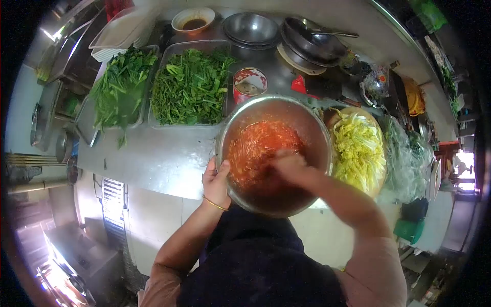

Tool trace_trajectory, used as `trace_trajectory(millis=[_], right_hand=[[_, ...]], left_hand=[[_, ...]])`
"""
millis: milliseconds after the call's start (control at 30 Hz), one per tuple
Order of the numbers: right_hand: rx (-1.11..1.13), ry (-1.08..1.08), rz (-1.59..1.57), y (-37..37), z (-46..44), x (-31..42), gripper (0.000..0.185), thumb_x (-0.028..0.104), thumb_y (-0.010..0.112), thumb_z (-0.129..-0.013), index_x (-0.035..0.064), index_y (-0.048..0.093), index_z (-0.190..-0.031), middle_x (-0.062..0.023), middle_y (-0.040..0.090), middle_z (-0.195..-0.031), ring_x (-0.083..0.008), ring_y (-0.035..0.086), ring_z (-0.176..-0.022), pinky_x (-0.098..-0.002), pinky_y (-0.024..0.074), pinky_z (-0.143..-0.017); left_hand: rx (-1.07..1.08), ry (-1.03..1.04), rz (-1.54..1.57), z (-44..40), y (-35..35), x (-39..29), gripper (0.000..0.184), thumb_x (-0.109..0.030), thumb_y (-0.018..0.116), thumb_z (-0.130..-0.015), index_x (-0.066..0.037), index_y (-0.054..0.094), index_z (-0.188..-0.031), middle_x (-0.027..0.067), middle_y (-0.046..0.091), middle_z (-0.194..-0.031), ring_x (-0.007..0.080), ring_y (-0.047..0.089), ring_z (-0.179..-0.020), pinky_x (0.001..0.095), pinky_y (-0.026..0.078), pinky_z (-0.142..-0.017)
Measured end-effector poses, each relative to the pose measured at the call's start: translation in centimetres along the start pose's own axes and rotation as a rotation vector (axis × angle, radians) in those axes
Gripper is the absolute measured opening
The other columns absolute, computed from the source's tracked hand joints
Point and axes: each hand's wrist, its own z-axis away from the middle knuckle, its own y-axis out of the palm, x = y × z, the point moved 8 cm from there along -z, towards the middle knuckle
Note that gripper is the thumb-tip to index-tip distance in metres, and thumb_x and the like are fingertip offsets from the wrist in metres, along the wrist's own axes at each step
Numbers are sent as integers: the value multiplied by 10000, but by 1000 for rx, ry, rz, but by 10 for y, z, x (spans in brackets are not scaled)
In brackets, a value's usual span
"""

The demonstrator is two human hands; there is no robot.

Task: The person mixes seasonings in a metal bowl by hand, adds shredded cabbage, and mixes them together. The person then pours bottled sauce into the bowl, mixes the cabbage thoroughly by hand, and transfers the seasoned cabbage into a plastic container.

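Note:
A large metal mixing bowl [327,153] tilts toward me at the table's front edge, holding a wet red sauce [266,137] with small bits in it. My left hand [217,180] grips the bowl's left rim, thumb on the outer lip, a thin gold bangle at the wrist. Inside the bowl, my right hand [289,165] is low in the sauce area. Motion smears its fingers, so whether it holds anything is unclear. Just behind the bowl stands an open tin can [249,84] with red smears inside its rim.
Trays of cut greens [193,87] and leafy greens [124,87] sit at the left on the metal table [153,158]. Shredded yellow cabbage [359,148] lies on a round board at right, beside a plastic bag [404,163]. Behind are metal bowls [250,28], a pan [312,43] and a sauce bowl [193,21].

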Motion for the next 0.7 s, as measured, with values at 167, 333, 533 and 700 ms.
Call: trace_trajectory(millis=[167,333,533,700], right_hand=[[-236,-82,166,-45,-40,33,514,254,607,-871,233,480,-1369,-193,424,-1361,-411,429,-1240,-487,428,-1015],[-84,-470,307,19,22,60,457,342,563,-895,214,517,-1331,-184,435,-1352,-400,443,-1229,-514,432,-994],[-276,15,259,-44,-30,4,403,369,479,-939,216,539,-1307,-159,454,-1356,-368,462,-1221,-524,411,-1011],[-214,-581,472,40,26,47,430,331,388,-984,252,447,-1403,-163,407,-1428,-396,452,-1250,-532,387,-1040]], left_hand=[[4,-2,-55,-3,-1,5,261,-49,554,-958,-41,576,-1218,19,635,-1089,111,571,-986,288,460,-887],[18,-38,-17,-3,3,4,266,-42,552,-956,-43,577,-1221,12,627,-1092,99,559,-987,279,451,-892],[58,-18,-67,-11,-6,13,285,-37,545,-959,-42,559,-1243,16,621,-1121,102,557,-1009,282,449,-909],[92,-65,-5,-9,6,9,291,-44,550,-958,-41,556,-1249,19,619,-1151,112,560,-1024,281,437,-927]])
